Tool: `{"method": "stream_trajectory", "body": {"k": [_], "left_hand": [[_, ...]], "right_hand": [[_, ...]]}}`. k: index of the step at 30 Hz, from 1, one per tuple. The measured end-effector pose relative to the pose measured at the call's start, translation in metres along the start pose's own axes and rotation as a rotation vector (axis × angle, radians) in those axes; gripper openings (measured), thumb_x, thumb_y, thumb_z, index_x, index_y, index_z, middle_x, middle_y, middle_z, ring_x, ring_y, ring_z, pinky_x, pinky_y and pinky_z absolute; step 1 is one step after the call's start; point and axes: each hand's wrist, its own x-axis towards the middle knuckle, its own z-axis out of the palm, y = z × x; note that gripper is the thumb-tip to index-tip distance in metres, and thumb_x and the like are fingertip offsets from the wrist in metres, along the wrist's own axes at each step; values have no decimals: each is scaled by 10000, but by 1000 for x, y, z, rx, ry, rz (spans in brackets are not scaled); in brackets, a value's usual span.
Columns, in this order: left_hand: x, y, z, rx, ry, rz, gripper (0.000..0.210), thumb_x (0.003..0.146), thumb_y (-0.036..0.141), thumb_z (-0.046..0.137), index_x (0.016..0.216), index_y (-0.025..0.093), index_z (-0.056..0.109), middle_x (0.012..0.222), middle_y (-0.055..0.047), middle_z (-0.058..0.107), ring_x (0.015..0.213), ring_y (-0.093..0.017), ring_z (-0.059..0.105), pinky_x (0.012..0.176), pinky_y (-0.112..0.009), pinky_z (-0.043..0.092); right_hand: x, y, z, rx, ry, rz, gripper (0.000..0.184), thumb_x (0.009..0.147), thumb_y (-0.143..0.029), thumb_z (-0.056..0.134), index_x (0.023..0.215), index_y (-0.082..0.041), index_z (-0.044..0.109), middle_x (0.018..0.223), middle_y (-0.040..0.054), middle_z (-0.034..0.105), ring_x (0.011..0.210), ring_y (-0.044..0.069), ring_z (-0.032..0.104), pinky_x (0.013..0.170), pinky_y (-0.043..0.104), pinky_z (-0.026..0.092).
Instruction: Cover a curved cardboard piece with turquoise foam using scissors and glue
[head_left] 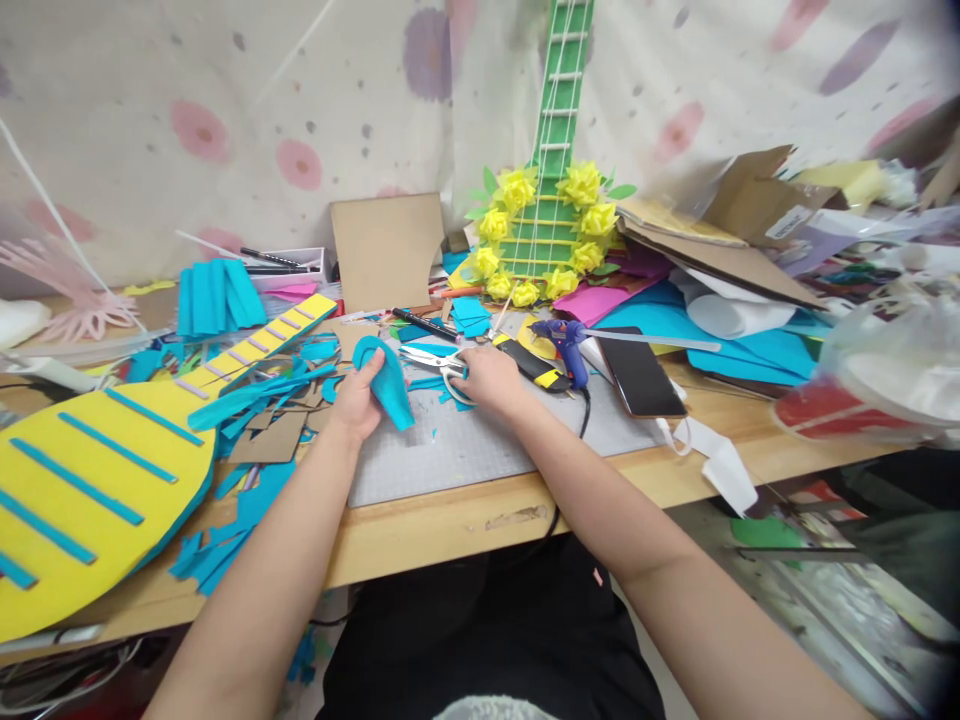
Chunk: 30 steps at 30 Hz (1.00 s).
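Curled blue paper (393,388) is pinched in the left hand (358,400), and just right of it scissors (434,358) are gripped at the handles by the right hand (487,378).

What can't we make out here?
Head view:
Green neck: top end cut off by top edge.
Yellow body: left end cut off by left edge.
Scissors: handles partly hidden by right hand.
Label: print too small.
Tub: contents blurred.

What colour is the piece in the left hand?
The piece is bright blue, best seen in the head view.
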Motion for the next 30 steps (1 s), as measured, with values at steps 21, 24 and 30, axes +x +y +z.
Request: {"method": "stream_trajectory", "body": {"k": [21, 24, 30], "left_hand": [[-4, 4, 1, -8, -24, 103, 378, 395, 298, 852, 608, 166, 569, 550, 33, 584, 490, -96, 532, 508, -223, 461], [-2, 4, -1, -21, -93, 33, 388, 397, 363, 848, 604, 168, 584, 556, 15, 597, 484, -104, 526, 500, -237, 453], [0, -1, -5, -6, -195, 5, 357, 490, 412, 809, 652, 168, 604, 596, -15, 624, 651, -185, 618, 604, -288, 488]], "right_hand": [[12, -59, 2, 1329, -192, 3, 293, 680, -433, 626, 734, -181, 488, 652, -41, 510, 591, 70, 494, 575, 209, 417], [13, -57, 4, 1406, -253, -31, 319, 678, -468, 623, 729, -187, 480, 641, -50, 505, 591, 66, 492, 553, 196, 397], [12, -57, 8, 1412, -250, -133, 336, 689, -487, 606, 716, -182, 465, 657, -49, 494, 601, 61, 470, 564, 197, 384]]}}
